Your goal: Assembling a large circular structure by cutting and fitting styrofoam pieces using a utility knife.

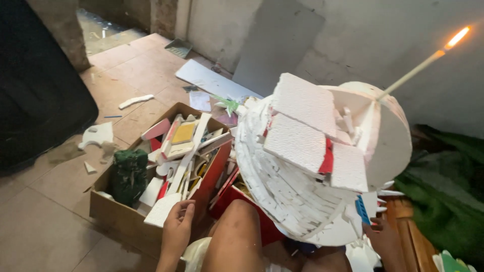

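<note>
Foam model (312, 166) above right hand (385, 239)

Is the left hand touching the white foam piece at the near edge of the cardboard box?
Touching. In the head view the left hand has its fingertips curled over the lower edge of the white foam piece in the cardboard box; no gap shows.

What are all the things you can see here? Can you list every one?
foam model: one, white with red bits, right of centre
burning stick: one, pale, lit tip, stuck in the model's disc
blue clip: one, on the model's lower edge
cardboard box: one, brown, left, full of foam scraps
green foam block: one, dark green, inside the box
white board: one, flat on the floor by the wall
green cloth: one, far right
left hand: touching a white scrap at the box edge
right hand: under the model's lower edge
</note>
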